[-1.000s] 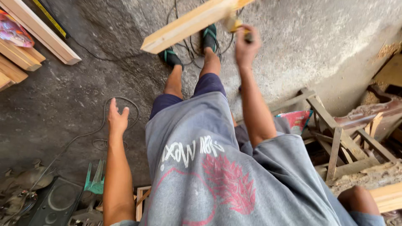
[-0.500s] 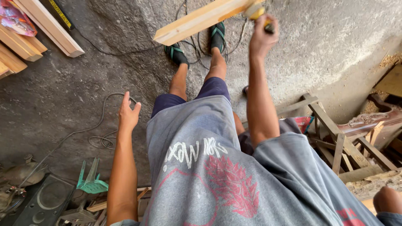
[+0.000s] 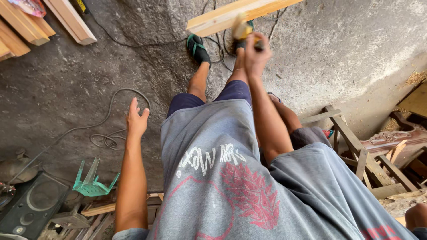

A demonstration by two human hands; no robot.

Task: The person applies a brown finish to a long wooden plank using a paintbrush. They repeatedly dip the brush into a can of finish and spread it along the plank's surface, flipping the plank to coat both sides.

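Above the grey concrete floor (image 3: 66,98), the left hand (image 3: 135,120) is hanging open and empty, while the right hand (image 3: 255,55) is gripping a blurred yellow tool (image 3: 241,30) just beneath the wooden plank (image 3: 231,15).

Rough grey concrete floor (image 3: 66,89), daylit, with stacked wooden furniture frames (image 3: 369,155).

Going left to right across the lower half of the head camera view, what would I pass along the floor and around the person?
Black speaker → green plastic stool on its side → coiled cable → left hand, open and empty → grey shirt → wooden chair frame → carved dark wood piece.
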